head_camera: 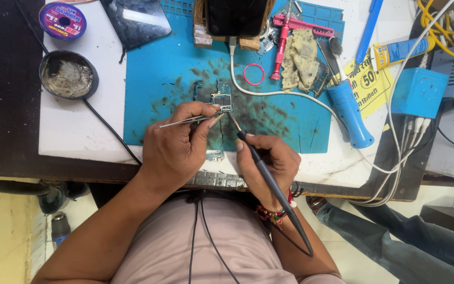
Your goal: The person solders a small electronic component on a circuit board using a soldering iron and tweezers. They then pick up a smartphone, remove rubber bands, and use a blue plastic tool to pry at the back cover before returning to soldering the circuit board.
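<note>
While left hand (177, 150) pinches tweezers (190, 121) and right hand (266, 163) grips soldering iron (274, 184), tips meet at small circuit board (222, 100). Possibly touching already. Could bridge pads or lift a part if lingering.

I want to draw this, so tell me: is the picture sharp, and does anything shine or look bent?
Head view: even, bright light, soft shadows only; the hands, left and right, and the small board look sharp. Pale glare shows on the dark glass at the top. The bench edges bow a little, as with a wide lens. The tweezers glint.
</note>
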